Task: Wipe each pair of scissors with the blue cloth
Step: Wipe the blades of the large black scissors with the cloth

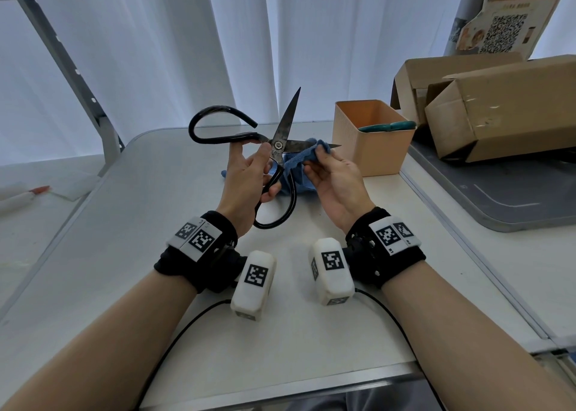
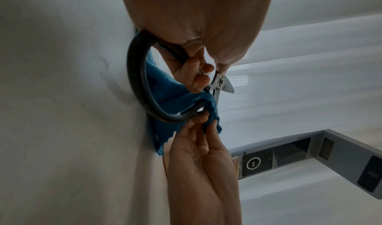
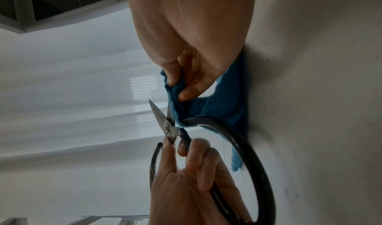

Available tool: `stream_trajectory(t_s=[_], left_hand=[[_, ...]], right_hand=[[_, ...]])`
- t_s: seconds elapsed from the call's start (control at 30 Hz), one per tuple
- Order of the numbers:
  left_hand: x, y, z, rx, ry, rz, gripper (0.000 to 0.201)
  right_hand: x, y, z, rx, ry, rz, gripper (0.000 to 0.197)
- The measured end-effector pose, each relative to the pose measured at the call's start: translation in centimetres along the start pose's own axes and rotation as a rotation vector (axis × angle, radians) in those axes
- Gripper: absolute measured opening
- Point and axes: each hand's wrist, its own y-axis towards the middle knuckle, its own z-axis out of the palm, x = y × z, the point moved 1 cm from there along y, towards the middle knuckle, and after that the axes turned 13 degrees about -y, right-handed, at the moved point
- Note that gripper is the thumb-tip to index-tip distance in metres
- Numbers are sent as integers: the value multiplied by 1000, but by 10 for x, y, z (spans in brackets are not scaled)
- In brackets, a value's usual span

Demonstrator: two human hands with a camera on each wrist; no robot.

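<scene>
The black scissors (image 1: 274, 148) are held up above the surface (image 1: 156, 223), blades spread wide, by the left hand (image 1: 246, 179): its fingers are curled round the handle shank just below the pivot, with the thumb pressed near the screw. One blade is pointed up and away from that grip, the other out to the right.

The blue cloth (image 1: 299, 158) is pinched by the right hand (image 1: 333, 183), thumb against fingertips, and folded over the right-pointing blade just beyond the left grip. Only the blade's tip is left showing past the cloth. The rest of the cloth is draped down behind the lower handle loop onto the surface, below both grips.

So the wipe of this pair is judged to be in hand, not finished: one blade is wrapped, while the upright blade is untouched by the cloth at this moment, and whether it has been cleaned cannot be told.

To the right of the cloth grip, an orange bin (image 1: 367, 148) is seen with green handles (image 1: 386, 126) lying across its rim, taken to be a second pair of scissors. Whether that pair has been wiped cannot be told, and the bin's depths are hidden.
</scene>
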Motion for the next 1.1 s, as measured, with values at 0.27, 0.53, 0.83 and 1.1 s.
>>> stream_trajectory(t_s=[0.27, 0.53, 0.83, 1.1], left_hand=[[1, 1, 0, -5, -5, -5, 15], [0, 2, -2, -32, -9, -7, 19], [1, -1, 1, -16, 3, -28, 21], [-9, 0, -3, -19, 42, -11, 16]], right_hand=[[1, 0, -4, -64, -8, 22, 8], [3, -2, -1, -51, 14, 12, 8], [3, -1, -4, -119, -35, 7, 10], [4, -3, -4, -208, 13, -35, 11]])
